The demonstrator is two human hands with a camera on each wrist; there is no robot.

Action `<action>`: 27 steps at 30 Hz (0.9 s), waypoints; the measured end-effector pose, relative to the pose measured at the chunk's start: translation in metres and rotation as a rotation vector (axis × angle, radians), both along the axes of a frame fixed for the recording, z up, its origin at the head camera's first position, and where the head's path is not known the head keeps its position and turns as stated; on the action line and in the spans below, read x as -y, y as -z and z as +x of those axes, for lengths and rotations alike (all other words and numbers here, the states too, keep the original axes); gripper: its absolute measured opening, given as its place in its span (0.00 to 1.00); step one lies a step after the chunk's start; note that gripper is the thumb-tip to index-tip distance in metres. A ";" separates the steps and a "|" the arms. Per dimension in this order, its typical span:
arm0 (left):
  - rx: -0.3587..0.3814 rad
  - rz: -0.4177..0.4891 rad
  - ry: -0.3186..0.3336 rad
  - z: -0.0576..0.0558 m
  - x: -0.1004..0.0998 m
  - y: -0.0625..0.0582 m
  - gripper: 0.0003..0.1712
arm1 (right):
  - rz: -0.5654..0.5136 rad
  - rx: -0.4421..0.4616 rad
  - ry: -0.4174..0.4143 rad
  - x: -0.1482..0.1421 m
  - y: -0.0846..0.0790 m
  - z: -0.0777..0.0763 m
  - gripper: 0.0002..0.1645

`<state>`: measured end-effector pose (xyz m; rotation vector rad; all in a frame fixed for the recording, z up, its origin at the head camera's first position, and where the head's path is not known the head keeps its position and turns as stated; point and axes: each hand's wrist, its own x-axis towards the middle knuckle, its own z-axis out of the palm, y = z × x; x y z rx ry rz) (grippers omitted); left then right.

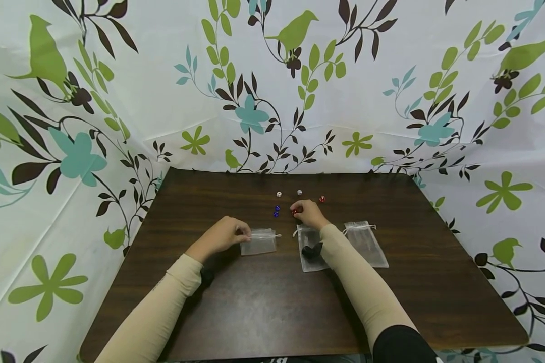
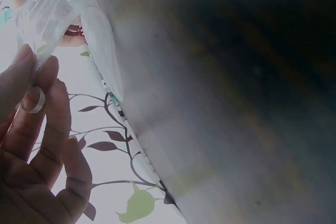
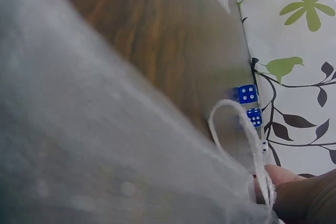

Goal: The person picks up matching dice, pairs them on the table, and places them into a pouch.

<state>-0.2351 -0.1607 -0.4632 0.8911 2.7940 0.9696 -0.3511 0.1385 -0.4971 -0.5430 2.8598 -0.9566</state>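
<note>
Red was the die [image 1: 294,214] that the right hand [image 1: 310,212] pinched near two blue dice [image 1: 276,214] on the table [image 1: 254,307]; the left hand [image 1: 224,235] pinched the leftmost sheer bag [image 1: 261,245]. I judged a light, steady hold best.

Red die [image 1: 294,212] in right-hand fingers [image 1: 297,205]

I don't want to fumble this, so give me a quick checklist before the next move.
1. Left hand holding the left pouch: ok, pinched at its edge.
2. Right hand holding a red die: ok.
3. Left pouch's mouth wide open: cannot tell.
4. Blue dice apart from the right hand: ok, they lie to its left.
5. Middle pouch fully in sight from the head camera: not ok, the right arm hides part.
</note>
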 end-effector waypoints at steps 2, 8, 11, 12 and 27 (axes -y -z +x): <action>-0.003 0.000 0.000 -0.001 0.000 0.001 0.04 | -0.006 0.008 -0.004 -0.001 0.000 0.000 0.12; -0.008 -0.005 -0.002 -0.001 -0.001 0.002 0.03 | -0.017 0.026 -0.044 -0.005 -0.001 -0.001 0.14; -0.015 -0.008 0.002 0.000 -0.002 0.002 0.03 | -0.031 0.029 -0.055 -0.009 -0.005 -0.001 0.15; -0.017 -0.007 0.003 -0.001 -0.002 0.002 0.02 | -0.037 0.023 -0.053 -0.010 -0.006 -0.001 0.15; -0.017 0.001 0.013 -0.002 -0.002 0.005 0.02 | -0.302 -0.067 0.214 -0.056 -0.010 -0.028 0.21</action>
